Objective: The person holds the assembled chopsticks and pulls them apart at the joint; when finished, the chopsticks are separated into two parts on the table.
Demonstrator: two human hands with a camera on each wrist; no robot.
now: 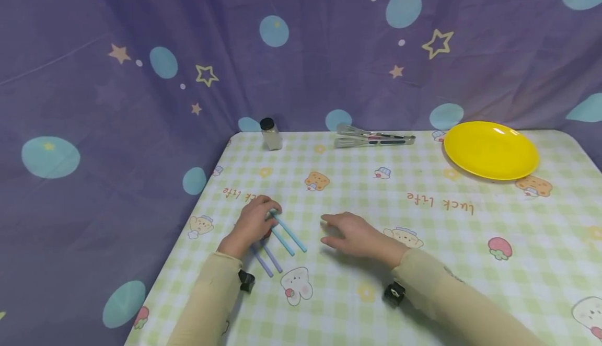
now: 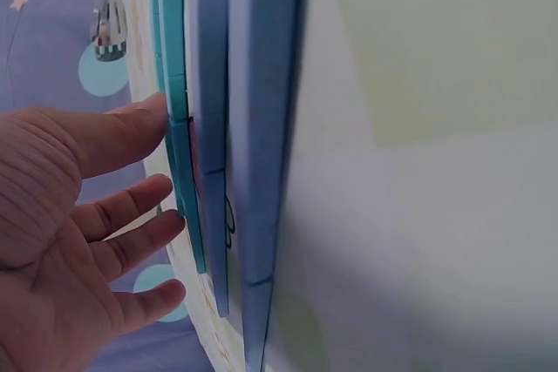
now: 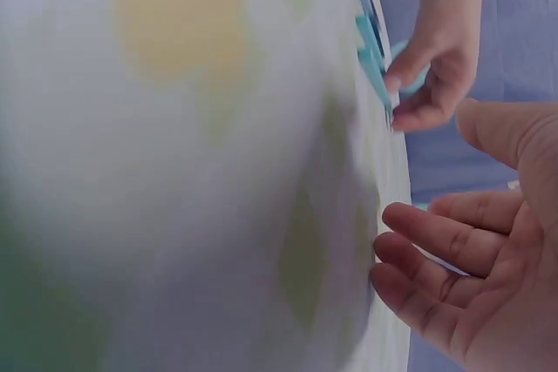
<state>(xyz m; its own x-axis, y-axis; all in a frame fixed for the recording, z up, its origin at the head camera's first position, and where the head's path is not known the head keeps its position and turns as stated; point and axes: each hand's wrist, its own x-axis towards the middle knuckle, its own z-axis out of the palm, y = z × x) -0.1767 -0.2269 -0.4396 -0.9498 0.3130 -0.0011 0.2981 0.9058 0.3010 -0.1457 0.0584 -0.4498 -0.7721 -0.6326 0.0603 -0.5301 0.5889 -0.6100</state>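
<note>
My left hand (image 1: 256,219) is over the far ends of two light-blue chopsticks (image 1: 292,233), which lie slanted on the tablecloth. In the left wrist view its thumb is right at a turquoise-looking chopstick (image 2: 177,150), and three fingers reach beside it, slightly bent; the index finger is mostly hidden. I cannot tell whether thumb and index pinch the stick. Two purple chopsticks (image 1: 271,258) lie nearer me, partly under this hand. My right hand (image 1: 352,234) is just right of the light-blue pair, fingers spread and loosely bent, holding nothing; its bent fingers (image 3: 427,259) are low over the cloth.
Along the back edge stand a black-capped clear jar (image 1: 271,136) at left and metal tongs (image 1: 376,141) lying sideways. A yellow plate (image 1: 491,150) rests at the back right. A checked tablecloth (image 1: 376,273) covers the table, with a purple curtain (image 1: 310,48) behind and at left.
</note>
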